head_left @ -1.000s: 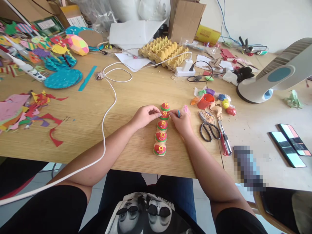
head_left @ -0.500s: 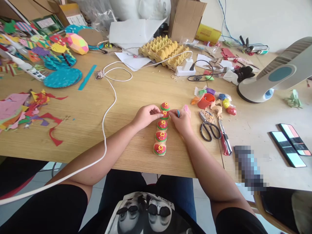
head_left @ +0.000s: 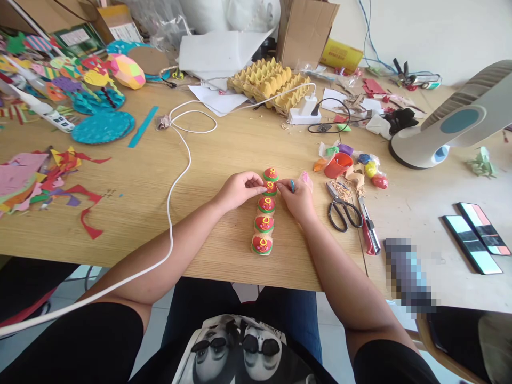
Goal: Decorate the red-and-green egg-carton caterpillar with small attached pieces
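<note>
A row of several red clay domes [head_left: 264, 224], with green rims, yellow loops and small face details, runs away from me on a tan bumpy base that looks like an egg-carton strip. At the second dome from the far end, the fingertips of my left hand [head_left: 241, 192] press against its left side, thumb and fingers close together. On the opposite side, my right hand [head_left: 298, 200] has its fingers pinched at the same dome. A small blue thing [head_left: 292, 185] shows between the right fingers; its other end is hidden.
Black-handled scissors [head_left: 344, 208] and a red utility knife [head_left: 370, 229] lie to the right, near clay lumps and a red cup [head_left: 338, 165]. A white cable [head_left: 171, 208] crosses my left forearm. Yellow egg trays [head_left: 268, 82] and a white fan [head_left: 460, 122] stand farther back.
Both hands stay at the second dome, with only a very slight shift of the fingers. Nothing else has visibly moved.
</note>
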Motion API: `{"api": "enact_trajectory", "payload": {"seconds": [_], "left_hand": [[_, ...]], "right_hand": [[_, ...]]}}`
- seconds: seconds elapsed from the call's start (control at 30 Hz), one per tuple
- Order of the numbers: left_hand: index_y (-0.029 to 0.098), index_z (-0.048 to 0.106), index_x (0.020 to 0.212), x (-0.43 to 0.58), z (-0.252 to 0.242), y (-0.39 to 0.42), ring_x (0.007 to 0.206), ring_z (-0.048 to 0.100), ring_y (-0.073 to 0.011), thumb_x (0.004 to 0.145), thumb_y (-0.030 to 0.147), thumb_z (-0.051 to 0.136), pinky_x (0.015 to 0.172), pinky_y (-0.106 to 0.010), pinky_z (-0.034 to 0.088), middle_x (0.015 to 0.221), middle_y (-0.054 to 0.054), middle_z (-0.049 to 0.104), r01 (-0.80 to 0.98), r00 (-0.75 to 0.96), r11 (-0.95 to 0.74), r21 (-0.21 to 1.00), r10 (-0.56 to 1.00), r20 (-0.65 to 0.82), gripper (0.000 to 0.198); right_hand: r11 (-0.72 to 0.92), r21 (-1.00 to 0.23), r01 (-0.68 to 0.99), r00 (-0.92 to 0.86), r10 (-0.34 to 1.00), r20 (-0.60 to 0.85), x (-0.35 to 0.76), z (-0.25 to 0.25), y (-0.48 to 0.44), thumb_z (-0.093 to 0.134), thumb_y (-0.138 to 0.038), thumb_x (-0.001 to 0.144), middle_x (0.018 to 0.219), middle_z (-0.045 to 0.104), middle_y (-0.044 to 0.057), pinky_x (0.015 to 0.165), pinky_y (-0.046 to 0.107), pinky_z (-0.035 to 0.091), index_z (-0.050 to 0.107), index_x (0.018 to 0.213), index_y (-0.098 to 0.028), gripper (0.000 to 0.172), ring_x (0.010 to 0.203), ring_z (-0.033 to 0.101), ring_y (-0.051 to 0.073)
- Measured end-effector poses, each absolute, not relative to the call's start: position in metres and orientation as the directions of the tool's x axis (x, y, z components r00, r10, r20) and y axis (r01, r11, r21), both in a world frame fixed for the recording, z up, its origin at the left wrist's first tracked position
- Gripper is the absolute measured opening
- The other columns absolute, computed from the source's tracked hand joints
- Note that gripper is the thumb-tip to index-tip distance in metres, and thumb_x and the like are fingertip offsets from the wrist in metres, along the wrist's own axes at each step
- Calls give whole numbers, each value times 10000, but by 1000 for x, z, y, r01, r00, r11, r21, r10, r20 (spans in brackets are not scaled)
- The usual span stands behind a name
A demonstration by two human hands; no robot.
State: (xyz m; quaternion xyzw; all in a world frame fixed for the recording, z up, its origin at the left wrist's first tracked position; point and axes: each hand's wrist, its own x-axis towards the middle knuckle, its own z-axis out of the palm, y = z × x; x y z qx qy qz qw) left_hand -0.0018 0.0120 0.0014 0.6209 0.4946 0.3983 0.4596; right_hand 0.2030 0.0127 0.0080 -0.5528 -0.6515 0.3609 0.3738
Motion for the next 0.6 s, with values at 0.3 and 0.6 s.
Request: {"api": "enact_trajectory", "payload": {"seconds": [0.3, 0.6], "left_hand": [[185, 703, 868, -2, 5, 11, 800, 620, -164, 749, 476, 802, 793, -313, 491, 886, -36, 735, 252, 187, -98, 963, 981, 51, 330], [181, 720, 931, -6, 7, 7, 833, 630, -166, 801, 453, 754, 819, -306, 498, 931, -41, 741, 232, 164, -122, 965, 983, 85, 303]], "right_hand": [[94, -905, 415, -70, 995, 71, 204, 9, 11, 603, -491, 864, 682, 616, 6, 662, 307, 419, 724, 821, -203, 315, 681, 518, 166], [95, -946, 310, -114, 991, 62, 205, 20, 3, 541, -630, 908, 619, 508, -15, 564, 275, 368, 532, 704, -215, 462, 563, 406, 116]]}}
